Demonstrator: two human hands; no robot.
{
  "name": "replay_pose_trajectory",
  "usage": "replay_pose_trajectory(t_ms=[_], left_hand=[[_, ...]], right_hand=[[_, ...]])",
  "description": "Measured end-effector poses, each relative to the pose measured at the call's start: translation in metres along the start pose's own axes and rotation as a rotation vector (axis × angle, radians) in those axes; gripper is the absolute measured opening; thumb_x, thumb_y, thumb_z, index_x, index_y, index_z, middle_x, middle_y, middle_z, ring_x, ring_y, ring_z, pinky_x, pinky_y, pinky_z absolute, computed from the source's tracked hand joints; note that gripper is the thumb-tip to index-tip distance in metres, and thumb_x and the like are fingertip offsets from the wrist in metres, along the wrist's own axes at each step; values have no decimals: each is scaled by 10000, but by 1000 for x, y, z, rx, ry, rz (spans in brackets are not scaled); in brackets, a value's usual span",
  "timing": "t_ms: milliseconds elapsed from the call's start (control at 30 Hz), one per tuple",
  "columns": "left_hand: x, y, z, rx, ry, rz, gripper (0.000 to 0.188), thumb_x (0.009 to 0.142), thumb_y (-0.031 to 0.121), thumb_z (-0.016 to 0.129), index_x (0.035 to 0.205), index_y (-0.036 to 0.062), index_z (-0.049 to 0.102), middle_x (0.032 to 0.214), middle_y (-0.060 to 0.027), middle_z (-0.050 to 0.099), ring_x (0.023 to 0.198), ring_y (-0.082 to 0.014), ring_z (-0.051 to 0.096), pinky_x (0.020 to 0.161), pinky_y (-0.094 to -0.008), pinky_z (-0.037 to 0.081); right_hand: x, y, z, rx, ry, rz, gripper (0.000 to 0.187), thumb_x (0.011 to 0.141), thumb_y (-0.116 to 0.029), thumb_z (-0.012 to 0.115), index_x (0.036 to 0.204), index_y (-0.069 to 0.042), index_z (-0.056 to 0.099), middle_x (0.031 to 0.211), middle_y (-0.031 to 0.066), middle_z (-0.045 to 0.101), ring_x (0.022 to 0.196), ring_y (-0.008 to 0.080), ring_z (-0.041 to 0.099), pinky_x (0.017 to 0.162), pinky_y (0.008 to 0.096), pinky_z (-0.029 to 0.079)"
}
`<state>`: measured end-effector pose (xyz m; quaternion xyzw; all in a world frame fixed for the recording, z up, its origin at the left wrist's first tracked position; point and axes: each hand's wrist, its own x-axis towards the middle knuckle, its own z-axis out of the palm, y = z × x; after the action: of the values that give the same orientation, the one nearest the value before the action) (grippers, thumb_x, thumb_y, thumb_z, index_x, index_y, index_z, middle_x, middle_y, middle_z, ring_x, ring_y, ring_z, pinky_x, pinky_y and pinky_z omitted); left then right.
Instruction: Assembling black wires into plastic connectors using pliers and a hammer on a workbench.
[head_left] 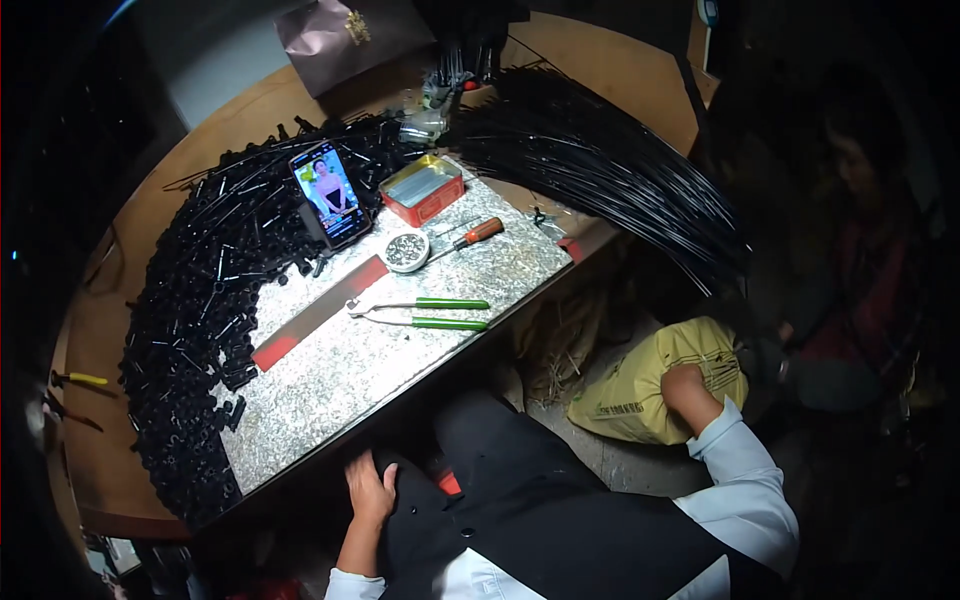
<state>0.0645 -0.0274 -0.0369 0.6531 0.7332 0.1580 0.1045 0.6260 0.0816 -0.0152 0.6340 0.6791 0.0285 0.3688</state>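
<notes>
- We have the left hand (370, 490) at lower centre of the frame, laid on the dark garment (420, 520) just below the board's edge. Fingers stretched out, thumb apart, nothing seen in its grasp.
- Our right hand (688, 388) is at the yellow sack (625, 388), right of centre in the lower half. Fingers hidden from us; can't tell how far open or whether they grip anything.
- Sack lies tilted, dark thin pieces showing at its right end beside the hand.
- Speckled board (320, 415) mid-frame. On it we see pliers (445, 302) with green handles, legs spread, nobody holding them.
- Above the pliers: white bowl (408, 269) of small shiny bits, then a screwdriver (484, 231) with an orange-brown handle to its right.
- Red tin (440, 204) holding grey strips, above the bowl.
- Phone (330, 195), lit screen, propped up left of the tin.
- Heap of short black parts (190, 310) curves round the board's left side, upper left to lower left.
- Bundle of long black rods (620, 165) at upper right, ends drooping past the table edge.
- Another person (870, 250), dimly lit, at far right.
</notes>
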Motion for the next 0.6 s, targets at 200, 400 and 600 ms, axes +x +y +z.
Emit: replay_pose_trajectory(t_ms=[200,400,600], left_hand=[[-3,-5,2,-18,17,6,554,835,293,613,1219,-74,456,1237,-281,480,1188,-430,417,1046,-484,275],[-4,-9,-1,-8,38,1,539,829,286,616,1205,-73,474,1228,-282,487,1180,-430,423,1044,-483,277],[2,-16,9,-48,21,-28,533,835,301,605,1179,-89,490,1205,-296,498,1161,-438,438,1037,-472,290]], right_hand=[[-25,-23,-96,133,290,-179,124,757,-191,629,806,-103,702,766,93,677,735,260,668,559,396,518],[-17,-7,-251,680,1109,-376,74,777,-98,611,757,-57,553,725,131,561,657,350,576,556,423,464],[96,70,-315,290,1282,108,44,776,-36,516,765,-26,558,785,142,573,796,321,591,682,406,494]])
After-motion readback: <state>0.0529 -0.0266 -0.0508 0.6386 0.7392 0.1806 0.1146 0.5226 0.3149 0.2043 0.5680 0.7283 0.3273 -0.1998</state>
